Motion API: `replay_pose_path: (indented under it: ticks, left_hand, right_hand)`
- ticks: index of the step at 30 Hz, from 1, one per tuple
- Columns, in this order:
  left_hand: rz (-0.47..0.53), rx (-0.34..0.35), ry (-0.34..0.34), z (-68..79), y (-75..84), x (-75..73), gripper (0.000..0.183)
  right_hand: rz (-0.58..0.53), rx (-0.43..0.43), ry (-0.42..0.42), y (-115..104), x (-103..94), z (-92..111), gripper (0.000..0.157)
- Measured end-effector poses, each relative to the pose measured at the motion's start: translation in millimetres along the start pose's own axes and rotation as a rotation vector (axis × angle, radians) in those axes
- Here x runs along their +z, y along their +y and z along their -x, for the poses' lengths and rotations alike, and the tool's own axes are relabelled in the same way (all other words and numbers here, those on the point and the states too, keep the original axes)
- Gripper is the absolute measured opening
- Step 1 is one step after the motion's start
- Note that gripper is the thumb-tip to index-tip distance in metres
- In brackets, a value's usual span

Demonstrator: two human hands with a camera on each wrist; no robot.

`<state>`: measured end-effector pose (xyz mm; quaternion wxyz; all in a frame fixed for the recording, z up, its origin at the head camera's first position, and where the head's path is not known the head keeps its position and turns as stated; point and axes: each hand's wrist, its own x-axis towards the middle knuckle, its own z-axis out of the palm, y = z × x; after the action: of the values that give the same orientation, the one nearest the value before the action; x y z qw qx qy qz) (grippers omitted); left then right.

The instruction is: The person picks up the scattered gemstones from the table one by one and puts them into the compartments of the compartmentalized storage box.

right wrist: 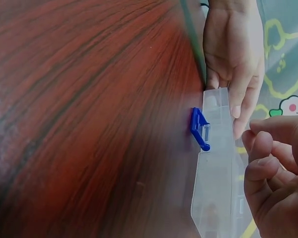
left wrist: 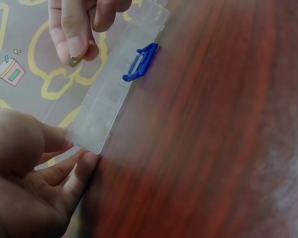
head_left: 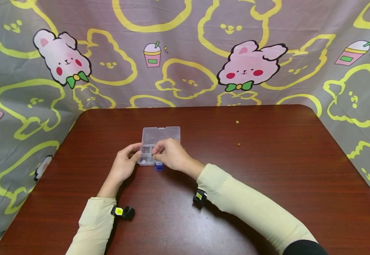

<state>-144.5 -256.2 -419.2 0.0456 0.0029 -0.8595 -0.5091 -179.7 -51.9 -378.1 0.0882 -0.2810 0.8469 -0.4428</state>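
A clear plastic compartment box (head_left: 145, 159) stands on the table, its clear lid (head_left: 153, 134) raised at the back. A blue latch (head_left: 159, 167) hangs open at its front. My left hand (head_left: 123, 165) holds the box's left end between thumb and fingers. Over the compartments, my right hand (head_left: 172, 156) pinches a small shiny olive-brown piece (left wrist: 75, 61) between thumb and fingertips. In the right wrist view the fingers hide that piece. A pale round thing (left wrist: 97, 130) shows through the wall of the left front compartment.
Two small round pieces lie on the dark wooden table (head_left: 283, 170), right of the box: a yellowish piece (head_left: 237, 122) farther back and a brown piece (head_left: 238, 144) nearer. A patterned cloth (head_left: 185, 81) hangs behind the table and along its sides.
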Motion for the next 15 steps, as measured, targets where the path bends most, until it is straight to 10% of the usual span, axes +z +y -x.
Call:
replay_pose_path:
  ticks: [15]
  left_hand:
    - [0.012, 0.012, 0.007, 0.5, 1.2, -0.4, 0.032]
  right_hand:
    - [0.069, 0.018, 0.020, 1.1, 4.8, -3.2, 0.005]
